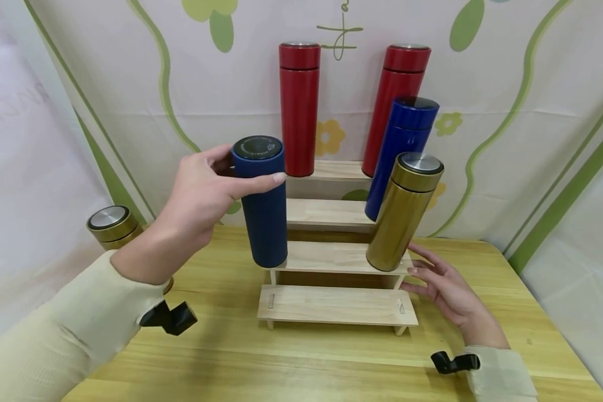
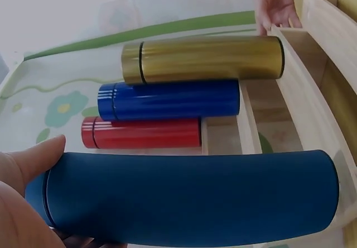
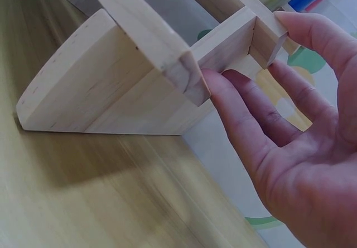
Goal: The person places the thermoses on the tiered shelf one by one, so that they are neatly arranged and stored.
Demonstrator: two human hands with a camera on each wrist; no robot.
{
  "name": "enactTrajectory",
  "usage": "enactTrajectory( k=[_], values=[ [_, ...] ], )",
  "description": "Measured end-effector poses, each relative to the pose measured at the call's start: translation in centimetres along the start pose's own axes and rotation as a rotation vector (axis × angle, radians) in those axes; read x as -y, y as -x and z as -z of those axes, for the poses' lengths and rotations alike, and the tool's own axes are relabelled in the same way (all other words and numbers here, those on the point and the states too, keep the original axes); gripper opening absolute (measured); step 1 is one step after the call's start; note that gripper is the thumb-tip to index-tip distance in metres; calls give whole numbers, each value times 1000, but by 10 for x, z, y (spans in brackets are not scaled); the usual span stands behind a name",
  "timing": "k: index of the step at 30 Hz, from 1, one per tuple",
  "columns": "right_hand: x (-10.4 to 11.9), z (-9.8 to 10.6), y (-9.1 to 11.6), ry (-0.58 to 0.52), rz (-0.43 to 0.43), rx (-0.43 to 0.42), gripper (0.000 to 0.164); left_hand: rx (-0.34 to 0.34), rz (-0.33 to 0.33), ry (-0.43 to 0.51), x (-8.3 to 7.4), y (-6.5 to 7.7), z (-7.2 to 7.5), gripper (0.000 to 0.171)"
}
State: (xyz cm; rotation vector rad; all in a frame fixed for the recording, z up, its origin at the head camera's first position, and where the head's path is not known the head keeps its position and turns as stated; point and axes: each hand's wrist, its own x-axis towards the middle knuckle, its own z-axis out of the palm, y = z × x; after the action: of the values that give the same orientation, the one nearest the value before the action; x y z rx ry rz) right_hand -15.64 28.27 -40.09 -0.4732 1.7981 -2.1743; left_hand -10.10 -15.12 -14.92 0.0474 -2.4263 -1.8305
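My left hand (image 1: 196, 201) grips a dark blue thermos (image 1: 263, 223) near its black-topped lid, the thumb across its front. The bottle is nearly upright, its base overlapping the left end of a lower shelf of the wooden tiered rack (image 1: 331, 304). In the left wrist view this thermos (image 2: 189, 198) fills the foreground. My right hand (image 1: 449, 293) is at the rack's right side. There, in the right wrist view, thumb and fingers (image 3: 240, 119) hold the ends of the shelf boards (image 3: 189, 77).
A gold thermos (image 1: 404, 218) stands on the same shelf at the right. Behind it are a glossy blue thermos (image 1: 399, 151) and two red thermoses (image 1: 300, 111) on higher shelves. Another gold thermos (image 1: 113, 226) stands on the table (image 1: 221, 346), partly behind my left arm.
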Motion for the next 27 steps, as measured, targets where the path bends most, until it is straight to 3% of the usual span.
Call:
enactTrajectory(
  k=[8, 18, 27],
  values=[
    [2, -2, 1, -3, -12, -20, 51, -35, -43, 27, -9, -11, -7, 59],
    [-1, -1, -1, 6, -21, -37, 52, -50, -53, 156, -21, -28, -14, 54],
    [-1, 0, -2, 11, -19, -29, 51, -69, -70, 210, -30, -33, -17, 55]
  ],
)
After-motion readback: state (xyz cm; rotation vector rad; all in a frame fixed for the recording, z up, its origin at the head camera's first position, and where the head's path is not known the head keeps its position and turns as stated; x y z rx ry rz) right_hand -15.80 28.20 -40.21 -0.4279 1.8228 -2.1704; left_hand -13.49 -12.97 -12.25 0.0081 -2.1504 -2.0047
